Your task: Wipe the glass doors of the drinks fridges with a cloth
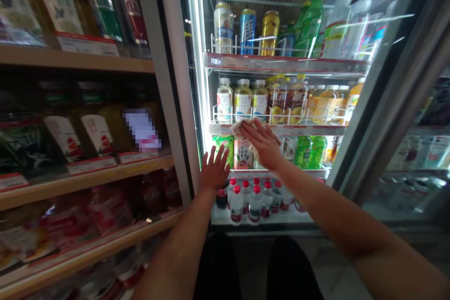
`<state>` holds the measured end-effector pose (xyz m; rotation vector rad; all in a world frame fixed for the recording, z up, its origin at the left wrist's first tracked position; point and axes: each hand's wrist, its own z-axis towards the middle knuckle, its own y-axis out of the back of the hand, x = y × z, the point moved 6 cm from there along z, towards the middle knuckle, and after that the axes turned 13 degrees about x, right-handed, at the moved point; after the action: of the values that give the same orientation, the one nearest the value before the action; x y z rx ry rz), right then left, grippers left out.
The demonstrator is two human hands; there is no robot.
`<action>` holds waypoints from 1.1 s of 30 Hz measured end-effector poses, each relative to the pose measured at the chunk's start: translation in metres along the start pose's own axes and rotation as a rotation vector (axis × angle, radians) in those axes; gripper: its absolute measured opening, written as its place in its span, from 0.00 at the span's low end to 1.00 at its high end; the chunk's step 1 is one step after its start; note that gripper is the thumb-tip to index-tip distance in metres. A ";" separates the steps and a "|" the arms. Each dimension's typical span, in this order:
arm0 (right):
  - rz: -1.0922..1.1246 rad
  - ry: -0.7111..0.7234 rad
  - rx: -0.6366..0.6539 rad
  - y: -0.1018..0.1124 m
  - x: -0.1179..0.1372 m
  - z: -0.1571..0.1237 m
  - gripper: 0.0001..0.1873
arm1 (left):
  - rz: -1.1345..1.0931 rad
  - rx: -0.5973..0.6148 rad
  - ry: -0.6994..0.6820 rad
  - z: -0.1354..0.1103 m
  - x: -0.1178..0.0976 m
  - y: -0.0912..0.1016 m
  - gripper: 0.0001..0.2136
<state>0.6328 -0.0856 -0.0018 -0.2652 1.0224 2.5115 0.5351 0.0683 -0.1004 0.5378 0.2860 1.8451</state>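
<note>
My right hand (264, 146) is stretched forward with its fingers extended over a whitish cloth (237, 126), pressing it at the front of the middle shelf rail (298, 130). Part of the cloth is hidden under the palm. Lower and to the left, my left hand (213, 168) is empty, its fingers spread and pointing up, beside the left frame of the lit drinks cooler. I cannot tell whether it touches anything. Behind the hands stand a green drink pack (223, 143) and a pink-labelled bottle (243, 154).
Cans (248, 33) and green bottles (312, 23) fill the top shelf, tea bottles (243, 98) the one below. Red-capped water bottles (255, 206) stand at the bottom. Wooden shelves (105, 171) with drinks are on the left. A metal door frame (390, 98) slants at right.
</note>
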 end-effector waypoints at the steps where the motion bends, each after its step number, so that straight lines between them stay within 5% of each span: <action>1: 0.011 -0.007 0.003 0.002 0.002 0.012 0.33 | -0.001 0.002 0.001 0.000 0.000 0.000 0.29; 9: 0.012 0.283 0.228 0.004 0.031 0.067 0.36 | -0.007 0.017 0.009 -0.002 0.001 -0.002 0.28; 14: 0.000 0.096 -0.015 0.052 -0.018 0.103 0.38 | 0.001 0.054 0.034 -0.002 0.003 -0.005 0.25; 17: 0.001 0.069 -0.030 0.053 -0.028 0.090 0.37 | -0.005 0.061 0.045 -0.003 0.004 -0.007 0.25; 22: -0.084 0.403 0.264 0.037 -0.018 0.066 0.33 | -0.010 0.033 0.026 -0.002 0.004 -0.004 0.28; 28: -0.066 -0.041 -0.133 0.080 -0.074 0.076 0.33 | -0.009 0.012 0.012 -0.003 0.007 -0.004 0.31; 30: -0.077 -0.029 -0.103 0.076 -0.077 0.065 0.31 | -0.011 0.007 0.007 -0.002 0.007 -0.003 0.32; 33: -0.113 0.186 0.133 0.062 -0.075 0.045 0.30 | -0.011 -0.010 -0.011 0.000 0.007 0.000 0.35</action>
<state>0.6712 -0.1163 0.0932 -0.5094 1.2049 2.3393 0.5331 0.0743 -0.0985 0.5389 0.2719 1.8316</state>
